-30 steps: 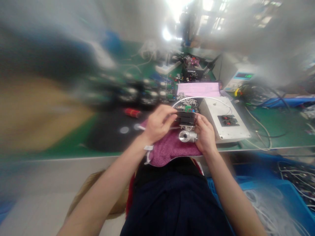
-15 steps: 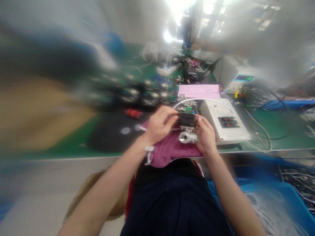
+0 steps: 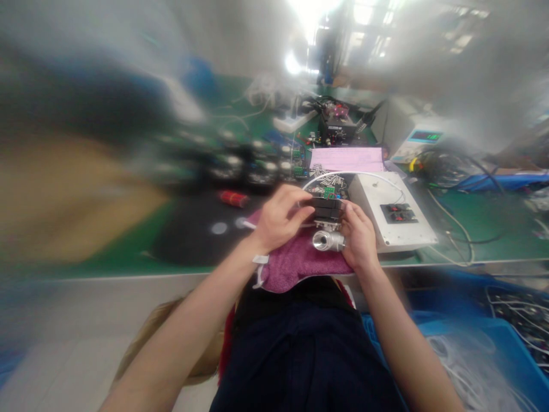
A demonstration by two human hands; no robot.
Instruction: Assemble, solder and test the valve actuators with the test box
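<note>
A motorized ball valve (image 3: 326,210) is held between both hands over a purple cloth (image 3: 300,260). Its upper part is a black actuator housing, with a small green circuit board (image 3: 329,191) showing at the top. Below hangs a silver metal valve body (image 3: 326,241), its round bore facing left. My left hand (image 3: 283,216) grips the housing's left side between thumb and fingers. On the right side, my right hand (image 3: 359,232) is closed around the housing and valve; its lower fingers are partly hidden. A white cable (image 3: 355,173) arches behind the valve.
A white box with black terminals (image 3: 412,232) stands close to my right hand. Behind the valve lie loose metal screws or pins (image 3: 330,178) and a pink sheet (image 3: 347,158). Several black actuators (image 3: 261,166) and a red spool-like item (image 3: 234,198) are on the left.
The actuator has tipped slightly, showing a little more of the green board. My left fingers have shifted slightly right along the housing. The right hand is nearly still.
</note>
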